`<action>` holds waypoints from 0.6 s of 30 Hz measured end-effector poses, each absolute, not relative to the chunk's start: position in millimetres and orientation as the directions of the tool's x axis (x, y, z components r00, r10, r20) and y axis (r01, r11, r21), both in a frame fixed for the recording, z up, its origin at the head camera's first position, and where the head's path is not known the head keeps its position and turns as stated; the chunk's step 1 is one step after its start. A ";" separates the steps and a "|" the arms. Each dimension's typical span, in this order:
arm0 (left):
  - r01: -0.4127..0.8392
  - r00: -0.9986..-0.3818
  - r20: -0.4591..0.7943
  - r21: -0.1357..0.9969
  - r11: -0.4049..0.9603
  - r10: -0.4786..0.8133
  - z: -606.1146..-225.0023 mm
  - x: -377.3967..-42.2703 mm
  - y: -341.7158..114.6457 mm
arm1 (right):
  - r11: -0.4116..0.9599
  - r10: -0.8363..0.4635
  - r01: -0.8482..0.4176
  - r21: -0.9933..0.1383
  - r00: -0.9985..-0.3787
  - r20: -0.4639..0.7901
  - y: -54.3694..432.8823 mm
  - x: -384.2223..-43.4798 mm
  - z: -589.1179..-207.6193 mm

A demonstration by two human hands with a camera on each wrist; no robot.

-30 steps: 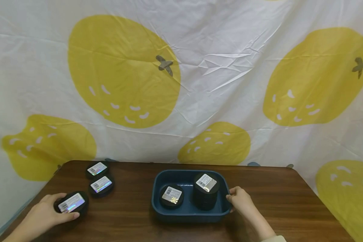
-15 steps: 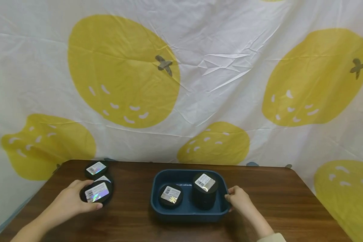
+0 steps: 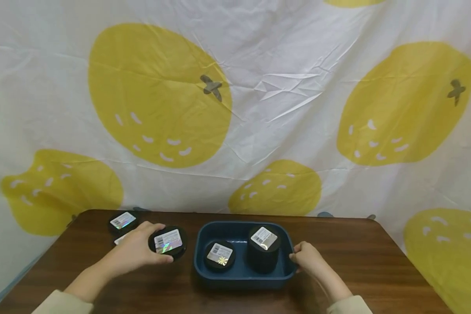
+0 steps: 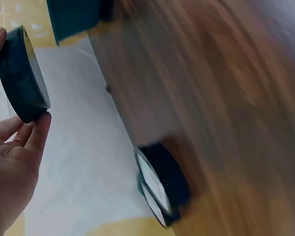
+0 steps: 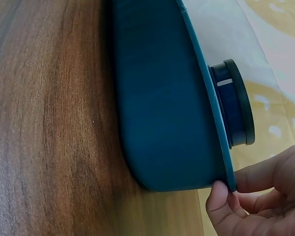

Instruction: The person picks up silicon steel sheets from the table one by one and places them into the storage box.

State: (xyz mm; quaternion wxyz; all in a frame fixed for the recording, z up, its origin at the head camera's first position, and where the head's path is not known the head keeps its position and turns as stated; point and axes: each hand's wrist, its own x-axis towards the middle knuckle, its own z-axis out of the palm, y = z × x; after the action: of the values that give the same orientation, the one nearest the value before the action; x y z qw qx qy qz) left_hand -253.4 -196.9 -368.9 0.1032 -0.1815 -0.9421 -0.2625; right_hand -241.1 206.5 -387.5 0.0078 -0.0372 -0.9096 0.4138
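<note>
My left hand (image 3: 135,248) holds a roll of black tape (image 3: 168,241) by its edge, thumb on one side and fingers on the other. The roll is above the table, left of a blue tray (image 3: 241,283), its white, shiny label facing up. In the left wrist view the same roll (image 4: 19,78) stands clear of the wood. My right hand (image 3: 312,261) pinches the tray's right rim; the right wrist view shows thumb and fingers (image 5: 221,206) at that corner. Inside the tray lie a single tape roll (image 3: 220,256) on the left and a stack of rolls (image 3: 263,250) on the right.
Two more tape rolls (image 3: 123,221) lie at the table's back left, one partly hidden behind my left hand. The brown wooden table (image 3: 361,257) ends at a white cloth (image 3: 172,187) with yellow lemon prints hanging behind it.
My left hand has lifted the tape roll from the front left and carried it right, past the two other rolls, towards the tray. My right hand stays on the tray rim.
</note>
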 end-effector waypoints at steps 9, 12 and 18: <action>0.418 -0.908 0.242 0.487 0.767 0.342 -360.4 -264.5 -160.0 | 0.643 0.076 0.078 -0.762 -0.996 -0.038 207.3 -242.4 -389.2; 0.431 -0.902 0.236 0.494 0.755 0.361 -361.2 -269.7 -149.7 | 0.644 0.078 0.083 -0.760 -0.996 -0.042 208.3 -242.1 -389.3; 0.453 -0.890 0.219 0.516 0.727 0.400 -367.7 -277.6 -128.6 | 0.643 0.081 0.083 -0.761 -0.996 -0.041 208.6 -240.8 -388.3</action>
State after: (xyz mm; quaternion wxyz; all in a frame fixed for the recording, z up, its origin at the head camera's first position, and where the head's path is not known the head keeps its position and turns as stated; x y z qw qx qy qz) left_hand -277.6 -128.6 -367.7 0.0461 -0.2299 -0.9280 -0.2895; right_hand -240.8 208.6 -388.3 -0.0015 -0.0453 -0.9065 0.4199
